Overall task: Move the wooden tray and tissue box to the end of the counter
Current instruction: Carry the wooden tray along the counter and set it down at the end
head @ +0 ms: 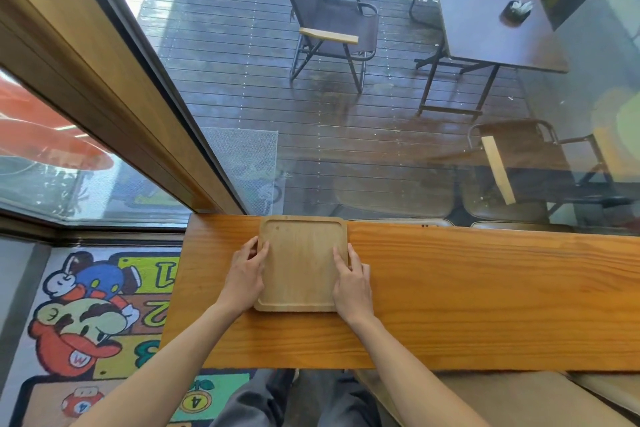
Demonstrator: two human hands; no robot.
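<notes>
A square pale wooden tray (pixel 300 258) with a raised rim lies flat on the orange-brown wooden counter (pixel 467 291), close to the counter's left end and touching its far edge by the window. My left hand (pixel 245 274) holds the tray's left rim, thumb on top of the edge. My right hand (pixel 351 283) holds the right rim, fingers resting on the tray's inner surface. The tray holds nothing. No tissue box is in view.
A large glass window (pixel 346 115) runs along the counter's far edge, with a wooden frame (pixel 114 108) at left. Below the counter's left end lies a cartoon floor mat (pixel 93 322). Cushioned seats (pixel 519 395) sit under the counter at right.
</notes>
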